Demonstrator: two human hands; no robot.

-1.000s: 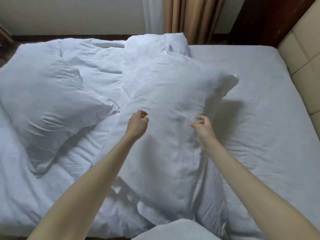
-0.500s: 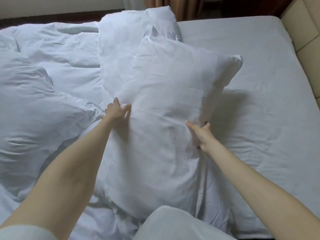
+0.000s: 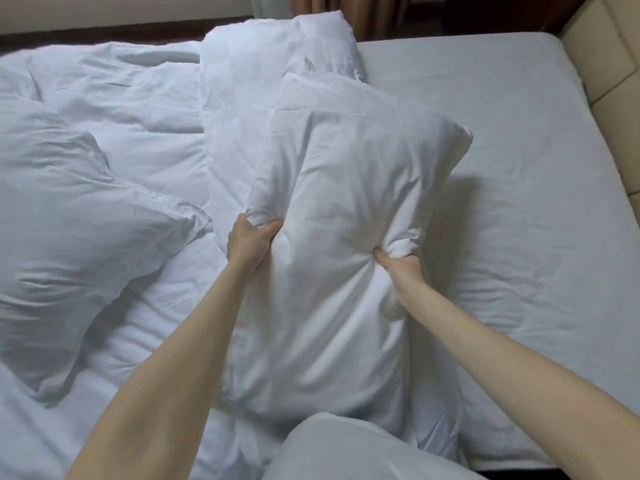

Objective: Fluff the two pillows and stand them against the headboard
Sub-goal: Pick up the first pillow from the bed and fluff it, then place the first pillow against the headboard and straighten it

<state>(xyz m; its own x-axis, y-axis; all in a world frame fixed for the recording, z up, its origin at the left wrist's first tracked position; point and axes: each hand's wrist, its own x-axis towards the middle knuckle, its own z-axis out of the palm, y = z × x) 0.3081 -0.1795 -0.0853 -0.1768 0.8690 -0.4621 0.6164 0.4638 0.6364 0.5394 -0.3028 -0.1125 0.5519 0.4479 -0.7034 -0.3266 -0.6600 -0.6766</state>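
Observation:
A white pillow [image 3: 339, 209] lies lengthwise in the middle of the bed, its far end raised. My left hand [image 3: 251, 239] grips its left edge and my right hand [image 3: 398, 263] pinches its right edge, so the fabric bunches inward between them. A second white pillow [image 3: 72, 230] lies flat on the left side of the bed, away from both hands. The beige padded headboard [image 3: 609, 53] runs along the right edge of the view.
A rumpled white duvet [image 3: 242, 84] is heaped behind and left of the held pillow. Bare white mattress sheet [image 3: 519, 168] stretches between the pillow and the headboard. My knee in white fabric [image 3: 346, 448] is at the bottom. Curtains hang at the far side.
Both hands went from hovering over the pillow to closing on its two side edges, squeezing it inward. The view has shifted closer and lower over the bed.

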